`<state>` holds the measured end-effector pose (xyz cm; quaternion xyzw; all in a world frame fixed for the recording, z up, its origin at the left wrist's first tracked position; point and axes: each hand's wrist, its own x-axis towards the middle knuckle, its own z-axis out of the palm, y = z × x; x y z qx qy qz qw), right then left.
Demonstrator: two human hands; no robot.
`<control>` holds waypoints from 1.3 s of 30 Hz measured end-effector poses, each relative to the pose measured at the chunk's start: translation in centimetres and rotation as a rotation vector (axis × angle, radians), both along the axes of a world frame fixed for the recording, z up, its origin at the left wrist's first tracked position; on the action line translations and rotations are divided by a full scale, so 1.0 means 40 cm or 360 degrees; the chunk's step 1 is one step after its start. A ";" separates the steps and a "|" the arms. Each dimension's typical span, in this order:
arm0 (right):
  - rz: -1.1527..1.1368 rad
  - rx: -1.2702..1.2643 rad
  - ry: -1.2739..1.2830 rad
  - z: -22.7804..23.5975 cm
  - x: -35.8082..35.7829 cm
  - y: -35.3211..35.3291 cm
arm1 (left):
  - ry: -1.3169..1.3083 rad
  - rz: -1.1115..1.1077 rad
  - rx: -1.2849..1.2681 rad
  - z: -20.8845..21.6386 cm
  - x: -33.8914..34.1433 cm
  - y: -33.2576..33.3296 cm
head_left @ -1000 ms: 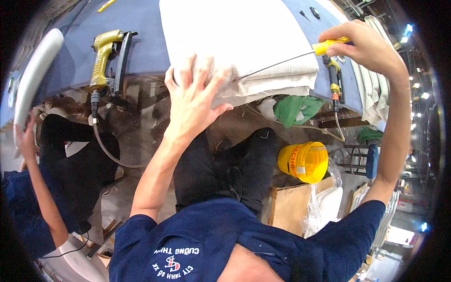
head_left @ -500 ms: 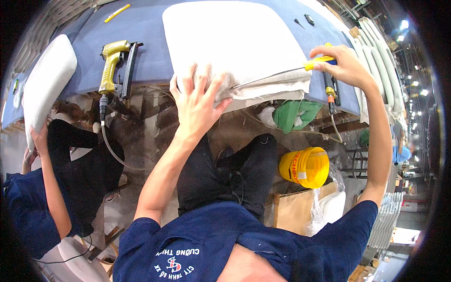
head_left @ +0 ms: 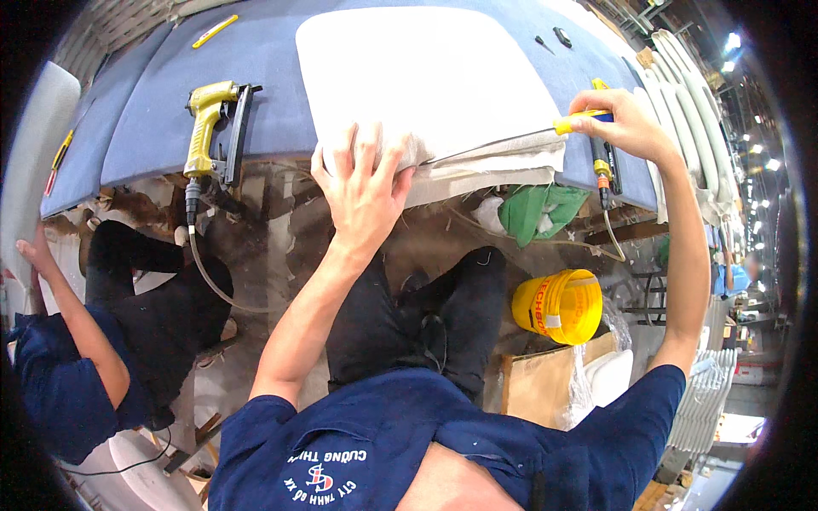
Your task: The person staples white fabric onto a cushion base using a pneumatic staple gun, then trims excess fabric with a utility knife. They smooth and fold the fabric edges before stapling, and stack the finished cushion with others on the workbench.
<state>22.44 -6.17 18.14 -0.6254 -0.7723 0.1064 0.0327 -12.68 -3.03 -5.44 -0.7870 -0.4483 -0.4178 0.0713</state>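
A white padded cushion (head_left: 426, 77), shaped like a seat panel, lies on the blue-covered table with its fabric edge (head_left: 494, 162) hanging loose at the near side. My left hand (head_left: 366, 183) grips the cushion's near edge, its fingers over the top and the thumb beside the fold. In my right hand (head_left: 626, 128) is a screwdriver (head_left: 588, 117) with a yellow and blue handle. Its long thin shaft slants left across the near edge, and the tip ends by the fabric next to my left hand. Whether the tip is under the fabric I cannot tell.
A yellow staple gun (head_left: 209, 128) with an air hose lies left of the cushion; another air tool (head_left: 601, 162) lies right. A yellow bucket (head_left: 558, 307) stands below, near green cloth (head_left: 541, 211). At left, a co-worker's hand (head_left: 38, 255) touches a pale panel (head_left: 38, 153).
The co-worker's pale panel has shifted left, uncovering a yellow and red tool on the table. My hands hold nearly the same pose, and the view has shifted slightly.
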 end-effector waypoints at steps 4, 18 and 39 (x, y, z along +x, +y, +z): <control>0.0083 0.0111 -0.0189 0.033 -0.055 -0.018 | -0.0030 -0.0006 0.0044 -0.010 -0.001 0.006; 0.0284 0.0607 -0.0993 -0.106 -0.026 0.009 | -0.2172 -0.2247 -0.0230 0.398 -0.077 -0.251; -0.0320 0.0967 0.0242 -0.344 0.117 0.027 | -0.1425 -0.3215 0.0109 0.502 -0.229 -0.370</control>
